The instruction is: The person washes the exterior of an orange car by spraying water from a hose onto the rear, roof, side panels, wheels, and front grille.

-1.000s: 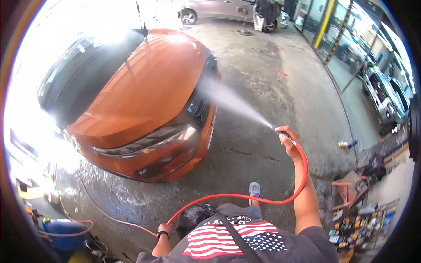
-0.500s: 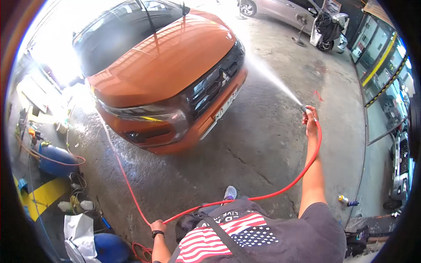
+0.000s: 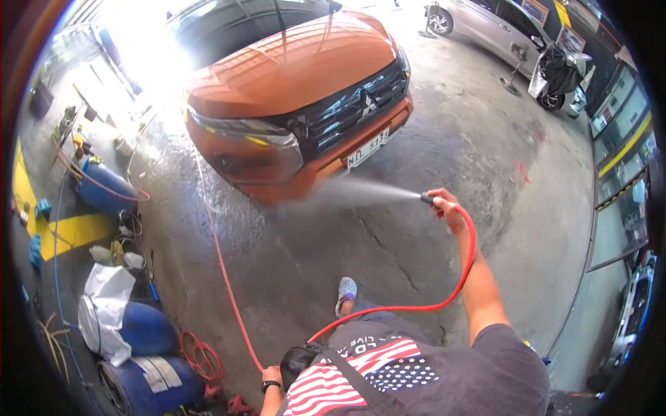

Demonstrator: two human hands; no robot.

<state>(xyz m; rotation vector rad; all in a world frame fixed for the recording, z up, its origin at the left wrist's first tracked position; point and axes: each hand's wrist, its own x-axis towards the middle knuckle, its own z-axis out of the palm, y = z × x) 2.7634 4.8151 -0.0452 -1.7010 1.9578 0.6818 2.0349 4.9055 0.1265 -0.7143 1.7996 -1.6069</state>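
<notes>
My right hand (image 3: 447, 210) is closed around a dark hose nozzle (image 3: 427, 198), arm stretched forward. A fan of water leaves the nozzle toward the left and reaches the lower front bumper of an orange car (image 3: 284, 80). From the nozzle a red hose (image 3: 472, 243) bends down past my right forearm and across my waist. My left hand (image 3: 272, 376), with a dark band on the wrist, is closed on the hose low at my left side; its fingers are partly hidden. Beyond that hand the hose runs forward along the wet floor, past the car's left side in view.
Blue drums (image 3: 149, 331) stand at left, one draped with a white sheet (image 3: 104, 305). Coiled red hose (image 3: 202, 357) lies beside them. A silver car (image 3: 479, 31) and a stand fan (image 3: 513, 73) are at the back right. Glass panels (image 3: 621, 166) line the right side.
My right hand has swung left and lower with the nozzle. The spray has turned from up along the car's far side to leftward at the bumper. The view has shifted left and down.
</notes>
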